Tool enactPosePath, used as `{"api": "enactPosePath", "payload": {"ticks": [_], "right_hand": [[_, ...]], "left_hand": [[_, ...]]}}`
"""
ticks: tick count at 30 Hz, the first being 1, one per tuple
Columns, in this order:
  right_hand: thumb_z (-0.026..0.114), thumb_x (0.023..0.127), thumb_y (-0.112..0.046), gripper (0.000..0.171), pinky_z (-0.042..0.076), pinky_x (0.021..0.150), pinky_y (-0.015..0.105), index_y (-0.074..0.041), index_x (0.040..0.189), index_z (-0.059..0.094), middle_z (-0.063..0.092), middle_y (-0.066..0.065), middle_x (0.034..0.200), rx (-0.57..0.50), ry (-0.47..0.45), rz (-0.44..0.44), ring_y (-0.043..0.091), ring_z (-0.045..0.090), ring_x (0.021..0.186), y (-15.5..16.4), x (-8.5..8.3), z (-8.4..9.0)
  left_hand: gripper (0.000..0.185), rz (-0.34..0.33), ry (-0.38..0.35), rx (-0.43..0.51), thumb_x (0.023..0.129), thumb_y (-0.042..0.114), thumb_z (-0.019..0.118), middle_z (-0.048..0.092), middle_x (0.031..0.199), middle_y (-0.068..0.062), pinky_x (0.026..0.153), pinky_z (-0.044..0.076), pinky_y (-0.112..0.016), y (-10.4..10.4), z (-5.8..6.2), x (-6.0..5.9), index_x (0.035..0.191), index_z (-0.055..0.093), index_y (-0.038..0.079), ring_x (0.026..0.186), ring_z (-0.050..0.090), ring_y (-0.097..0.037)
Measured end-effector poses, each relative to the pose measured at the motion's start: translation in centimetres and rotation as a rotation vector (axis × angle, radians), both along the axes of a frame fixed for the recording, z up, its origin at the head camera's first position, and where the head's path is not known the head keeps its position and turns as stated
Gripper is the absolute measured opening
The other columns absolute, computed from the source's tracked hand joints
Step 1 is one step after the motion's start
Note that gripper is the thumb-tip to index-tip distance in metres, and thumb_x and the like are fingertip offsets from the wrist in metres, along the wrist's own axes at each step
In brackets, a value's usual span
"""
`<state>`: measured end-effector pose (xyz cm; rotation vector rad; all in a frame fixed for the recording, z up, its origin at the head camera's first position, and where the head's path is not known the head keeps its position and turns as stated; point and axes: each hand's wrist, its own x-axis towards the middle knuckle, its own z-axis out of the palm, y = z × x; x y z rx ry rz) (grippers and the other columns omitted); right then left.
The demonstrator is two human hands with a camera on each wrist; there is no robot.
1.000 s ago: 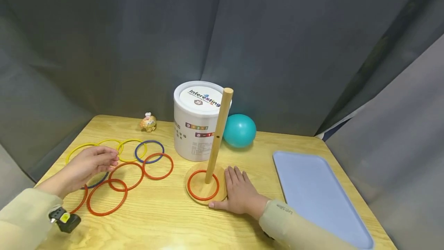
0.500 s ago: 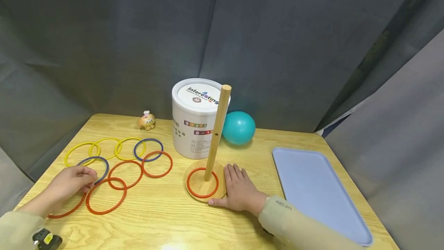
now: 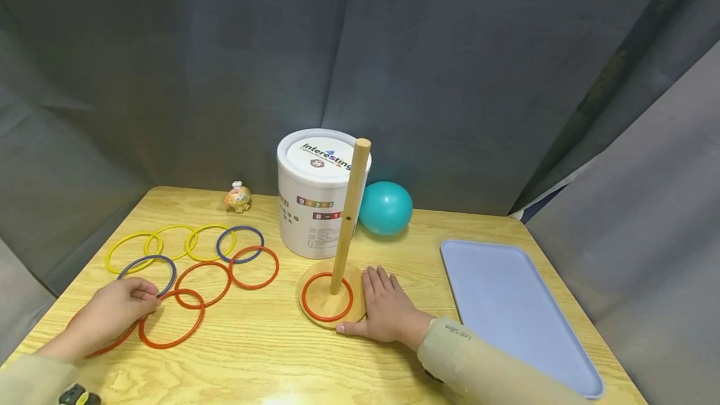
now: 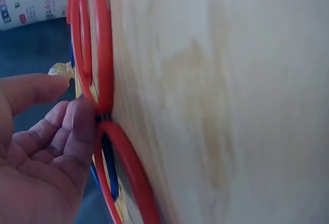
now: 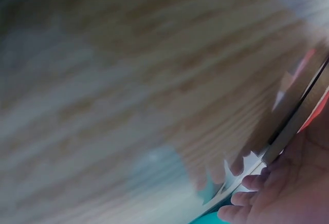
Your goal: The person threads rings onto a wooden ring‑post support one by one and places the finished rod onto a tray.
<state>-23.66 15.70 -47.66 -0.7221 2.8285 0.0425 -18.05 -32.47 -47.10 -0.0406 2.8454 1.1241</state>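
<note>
At the left, my left hand hovers low over the rings, its fingers bent loosely. In the left wrist view its thumb and forefinger stand apart, with fingertips close beside a red ring; contact cannot be made out. Near that hand lie the front red ring, another red ring partly hidden under it, and a blue ring. My right hand lies with fingers extended against the right edge of the round wooden base. From it rises a wooden post, with a red ring around its foot.
Yellow rings and more red and blue rings overlap across the left side. Behind the post stand a white tub, a teal ball and a small figurine. A pale blue tray lies at the right.
My left hand has come from above the rings down and left, then slightly right to the edge of the front red ring. My right hand stays at the base.
</note>
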Motion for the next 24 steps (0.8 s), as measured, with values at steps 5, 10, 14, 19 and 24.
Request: {"api": "enactPosePath", "payload": {"ticks": [5, 10, 14, 19, 24], "right_hand": [[0.042, 0.084, -0.092, 0.125, 0.023, 0.123, 0.055, 0.006, 0.160, 0.023, 0.022, 0.025, 0.166, 0.009, 0.005, -0.001, 0.043, 0.019, 0.153, 0.0, 0.1, 0.1], [0.042, 0.084, -0.092, 0.126, 0.022, 0.123, 0.056, 0.006, 0.160, 0.023, 0.022, 0.026, 0.166, 0.002, 0.003, -0.007, 0.043, 0.018, 0.153, 0.1, 0.1, 0.1], [0.044, 0.084, -0.091, 0.126, 0.022, 0.123, 0.055, 0.007, 0.160, 0.023, 0.022, 0.025, 0.166, 0.001, 0.009, -0.018, 0.043, 0.018, 0.153, 0.2, 0.1, 0.1], [0.043, 0.083, -0.092, 0.126, 0.022, 0.123, 0.056, 0.007, 0.160, 0.023, 0.023, 0.026, 0.165, -0.003, 0.014, -0.011, 0.043, 0.018, 0.153, 0.3, -0.1, -0.1], [0.044, 0.084, -0.091, 0.125, 0.022, 0.123, 0.056, 0.007, 0.159, 0.024, 0.023, 0.027, 0.165, -0.011, 0.015, 0.001, 0.044, 0.019, 0.153, 0.0, 0.0, -0.1]], "left_hand": [[0.021, -0.029, 0.052, -0.084, 0.091, 0.011, 0.074, 0.070, 0.089, -0.001, 0.064, 0.051, -0.027, 0.7, -0.1, -0.3, 0.101, 0.068, -0.007, 0.082, 0.065, -0.018], [0.021, -0.006, 0.101, -0.116, 0.091, 0.011, 0.074, 0.070, 0.088, -0.002, 0.065, 0.051, -0.027, 0.9, -0.2, -0.7, 0.102, 0.068, -0.007, 0.081, 0.065, -0.017], [0.027, 0.013, 0.121, -0.112, 0.092, 0.013, 0.075, 0.070, 0.091, -0.005, 0.067, 0.053, -0.029, 1.3, 0.0, -0.9, 0.106, 0.067, -0.009, 0.083, 0.067, -0.022], [0.027, -0.001, 0.127, -0.135, 0.089, 0.010, 0.077, 0.071, 0.091, -0.006, 0.069, 0.054, -0.033, 1.6, 0.1, -0.8, 0.105, 0.067, -0.009, 0.083, 0.068, -0.024], [0.023, -0.024, 0.123, -0.156, 0.087, 0.007, 0.077, 0.069, 0.089, -0.005, 0.070, 0.054, -0.035, 1.7, 0.1, -0.7, 0.100, 0.066, -0.009, 0.082, 0.066, -0.023]]}}
